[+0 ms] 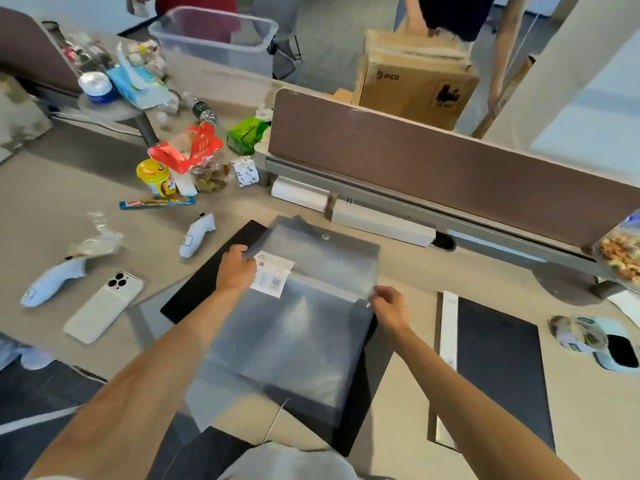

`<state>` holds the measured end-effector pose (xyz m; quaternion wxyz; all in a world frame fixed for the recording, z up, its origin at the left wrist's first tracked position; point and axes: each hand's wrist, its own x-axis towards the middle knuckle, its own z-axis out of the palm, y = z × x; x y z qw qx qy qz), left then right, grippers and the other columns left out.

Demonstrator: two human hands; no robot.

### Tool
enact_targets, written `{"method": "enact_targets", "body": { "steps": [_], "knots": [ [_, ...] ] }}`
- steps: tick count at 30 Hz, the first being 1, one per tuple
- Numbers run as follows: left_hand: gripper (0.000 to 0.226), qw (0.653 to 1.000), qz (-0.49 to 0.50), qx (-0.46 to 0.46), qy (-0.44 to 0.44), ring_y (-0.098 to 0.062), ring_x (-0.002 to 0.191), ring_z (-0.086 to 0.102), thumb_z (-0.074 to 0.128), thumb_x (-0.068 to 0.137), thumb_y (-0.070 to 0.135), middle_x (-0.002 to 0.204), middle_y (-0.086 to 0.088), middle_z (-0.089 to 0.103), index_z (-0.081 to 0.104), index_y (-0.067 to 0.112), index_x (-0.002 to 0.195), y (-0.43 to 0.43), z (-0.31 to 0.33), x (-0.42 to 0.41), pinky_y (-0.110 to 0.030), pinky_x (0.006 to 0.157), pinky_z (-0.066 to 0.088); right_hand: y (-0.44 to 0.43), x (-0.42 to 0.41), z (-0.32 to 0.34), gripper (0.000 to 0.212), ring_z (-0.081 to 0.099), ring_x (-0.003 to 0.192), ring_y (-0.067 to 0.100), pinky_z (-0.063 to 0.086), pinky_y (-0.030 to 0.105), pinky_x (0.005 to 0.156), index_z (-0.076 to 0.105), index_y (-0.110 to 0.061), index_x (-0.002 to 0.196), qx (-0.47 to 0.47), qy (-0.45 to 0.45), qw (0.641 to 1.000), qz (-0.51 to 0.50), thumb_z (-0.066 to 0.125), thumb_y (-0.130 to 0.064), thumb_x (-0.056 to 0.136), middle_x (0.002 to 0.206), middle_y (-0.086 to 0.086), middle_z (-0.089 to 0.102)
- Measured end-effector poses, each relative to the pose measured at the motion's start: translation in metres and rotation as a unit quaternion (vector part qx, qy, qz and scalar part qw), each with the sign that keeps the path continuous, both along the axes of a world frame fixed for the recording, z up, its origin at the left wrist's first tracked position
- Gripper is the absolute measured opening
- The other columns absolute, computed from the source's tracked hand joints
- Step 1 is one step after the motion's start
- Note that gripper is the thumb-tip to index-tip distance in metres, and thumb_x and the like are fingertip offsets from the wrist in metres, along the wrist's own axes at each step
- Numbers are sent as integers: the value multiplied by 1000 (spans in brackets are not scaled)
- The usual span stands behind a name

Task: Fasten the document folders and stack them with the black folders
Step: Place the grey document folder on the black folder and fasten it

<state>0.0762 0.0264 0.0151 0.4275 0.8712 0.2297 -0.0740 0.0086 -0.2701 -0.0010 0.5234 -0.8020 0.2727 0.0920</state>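
A translucent grey document folder (298, 327) lies on top of a black folder (207, 275) in the middle of the desk. Its flap is open toward the far side, with a snap button (325, 237) near the flap's edge and a white barcode label (272, 277) inside. My left hand (237, 270) grips the folder's left edge next to the label. My right hand (389, 306) pinches the right edge where the flap folds. A second black folder (502, 368) lies to the right, apart from the first.
A white phone (104, 311) and two white controllers (52, 280) (195, 235) lie left. Snack packets and a yellow jar (154, 176) crowd the far left. A brown divider panel (433, 168) runs behind the folder. A snack bag (620, 254) sits at right.
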Motion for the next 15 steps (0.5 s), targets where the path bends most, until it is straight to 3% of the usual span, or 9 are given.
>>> {"method": "enact_targets", "body": {
  "steps": [3, 5, 7, 10, 13, 15],
  "knots": [
    [39, 998, 13, -10, -65, -30, 122, 52, 39, 95, 11, 135, -14, 53, 49, 10, 133, -19, 31, 0, -34, 94, 40, -10, 4, 26, 34, 58, 105, 23, 52, 36, 87, 57, -10, 125, 10, -60, 998, 5, 54, -15, 91, 121, 9, 62],
    [37, 993, 19, -27, -111, -30, 121, 52, 39, 94, 10, 133, -13, 52, 50, 12, 129, -34, 52, -4, -36, 97, 41, -21, 6, 42, 35, 57, 110, 23, 51, 31, 84, 55, -12, 127, 18, -98, 995, 13, 53, -20, 93, 126, 9, 60],
    [37, 987, 29, -38, -156, -29, 118, 52, 40, 93, 7, 133, -13, 50, 50, 13, 128, -50, 73, -8, -35, 95, 40, -33, 7, 61, 38, 54, 118, 21, 47, 31, 94, 54, -14, 131, 4, -144, 989, 29, 54, -25, 94, 130, 7, 58],
    [37, 971, 49, -58, -226, -28, 116, 52, 45, 92, 6, 132, -14, 48, 50, 13, 128, -75, 103, -15, -34, 94, 41, -55, 5, 93, 44, 52, 117, 17, 44, 33, 100, 55, -17, 129, -80, -218, 971, 61, 63, -32, 89, 127, 4, 55],
    [38, 950, 91, -114, -276, -17, 111, 49, 56, 92, 12, 133, -10, 47, 48, 12, 129, -97, 121, -16, -23, 91, 39, -77, -1, 114, 38, 50, 105, 16, 45, 29, 93, 58, -18, 121, -210, -293, 928, 98, 68, -28, 86, 115, 2, 54],
    [48, 931, 134, -184, -286, -13, 113, 48, 65, 87, 18, 135, -5, 46, 46, 16, 131, -106, 120, -13, -24, 97, 41, -90, -9, 121, 30, 50, 98, 15, 45, 25, 86, 59, -17, 115, -278, -323, 895, 135, 66, -26, 88, 110, 1, 54]
  ]
}}
